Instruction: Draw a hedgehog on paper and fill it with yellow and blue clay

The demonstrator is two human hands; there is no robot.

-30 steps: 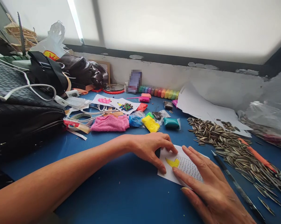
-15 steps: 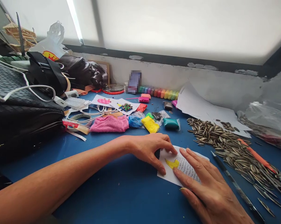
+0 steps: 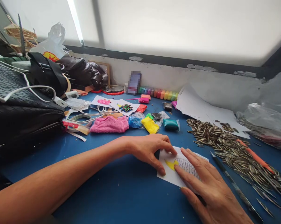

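A white sheet of paper (image 3: 166, 180) lies on the blue tabletop, bearing an oval outline filled with small marks (image 3: 186, 165). Yellow clay (image 3: 170, 164) is spread in a pointed shape at the oval's left end. My left hand (image 3: 152, 149) rests at the sheet's left edge, thumb and fingers spread on the paper. Over the right part lies my right hand (image 3: 207, 180), fingers stretched out, the index fingertip touching the yellow clay's right edge. My right hand hides part of the oval.
Striped sunflower seeds (image 3: 224, 143) are heaped on the right, beside a dark pen (image 3: 236, 186) and an orange-handled tool (image 3: 256, 155). Ahead lie a yellow clay packet (image 3: 150, 125), a teal packet (image 3: 171, 124) and a pink cloth (image 3: 110, 124). A black bag (image 3: 26, 124) stands left.
My right index fingertip has shifted slightly up and right along the yellow clay's edge. My left hand stays in place on the paper.
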